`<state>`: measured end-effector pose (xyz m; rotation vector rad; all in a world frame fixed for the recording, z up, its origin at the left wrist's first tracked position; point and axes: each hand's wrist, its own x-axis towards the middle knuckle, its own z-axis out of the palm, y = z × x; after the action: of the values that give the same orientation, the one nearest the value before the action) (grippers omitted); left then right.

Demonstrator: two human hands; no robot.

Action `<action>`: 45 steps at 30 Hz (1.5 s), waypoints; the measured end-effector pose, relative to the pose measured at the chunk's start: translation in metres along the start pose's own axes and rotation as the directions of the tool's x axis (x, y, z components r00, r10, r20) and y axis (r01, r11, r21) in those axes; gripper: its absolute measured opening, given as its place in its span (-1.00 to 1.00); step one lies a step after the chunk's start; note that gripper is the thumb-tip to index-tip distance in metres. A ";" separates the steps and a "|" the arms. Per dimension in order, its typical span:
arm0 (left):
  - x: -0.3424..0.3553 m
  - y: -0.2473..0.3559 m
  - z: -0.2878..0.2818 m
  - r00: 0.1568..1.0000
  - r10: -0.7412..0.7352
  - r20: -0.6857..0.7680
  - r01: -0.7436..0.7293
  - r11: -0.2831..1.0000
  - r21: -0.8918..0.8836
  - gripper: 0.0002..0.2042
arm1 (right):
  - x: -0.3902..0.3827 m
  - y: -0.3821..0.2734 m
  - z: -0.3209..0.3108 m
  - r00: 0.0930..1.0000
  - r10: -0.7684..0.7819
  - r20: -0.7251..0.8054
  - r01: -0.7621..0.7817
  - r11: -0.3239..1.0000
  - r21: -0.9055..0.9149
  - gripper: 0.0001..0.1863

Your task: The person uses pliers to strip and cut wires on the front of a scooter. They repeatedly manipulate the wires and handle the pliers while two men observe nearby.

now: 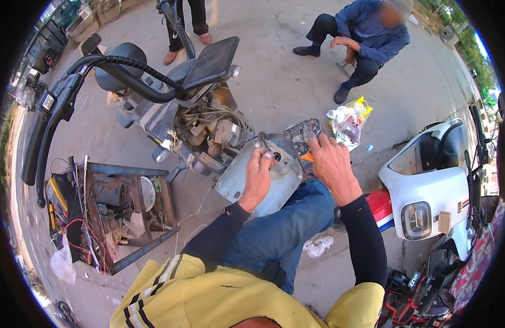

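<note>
Two-handed, touched pale-grey curved plastic panel [230, 183] with left hand [256, 176] (could not confirm grasp); pinched small orange item [307, 157] in right hand [334, 164].

You are outdoors in daylight on a grey, dusty concrete ground [269, 71], with a thin, jagged crack [200, 203] running across it on your left. Leafy green trees [485, 68] line the far right edge. Ahead, far to your left, you have a dark green, boxy structure [49, 38] and a thin-spoked bicycle wheel [110, 9].
</note>
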<state>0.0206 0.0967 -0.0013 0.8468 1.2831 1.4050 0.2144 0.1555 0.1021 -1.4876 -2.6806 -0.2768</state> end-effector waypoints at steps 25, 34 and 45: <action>-0.003 0.020 -0.013 0.992 0.115 0.058 -0.127 0.942 0.312 -0.84 | 0.021 -0.008 -0.027 0.980 -0.195 0.044 0.197 0.979 -0.043 -0.87; -0.002 0.044 -0.016 0.993 0.018 0.119 -0.070 0.889 0.452 -0.83 | 0.034 -0.008 -0.028 0.960 -0.281 -0.010 0.278 0.953 -0.119 -0.93; 0.009 0.036 0.004 0.987 -0.019 0.160 -0.056 0.891 0.450 -0.63 | 0.033 -0.002 -0.028 0.969 -0.248 0.006 0.246 0.960 -0.137 -0.92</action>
<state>0.0143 0.1092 0.0336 1.2627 1.5044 1.0337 0.1944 0.1775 0.1339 -1.1724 -2.8907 -0.4905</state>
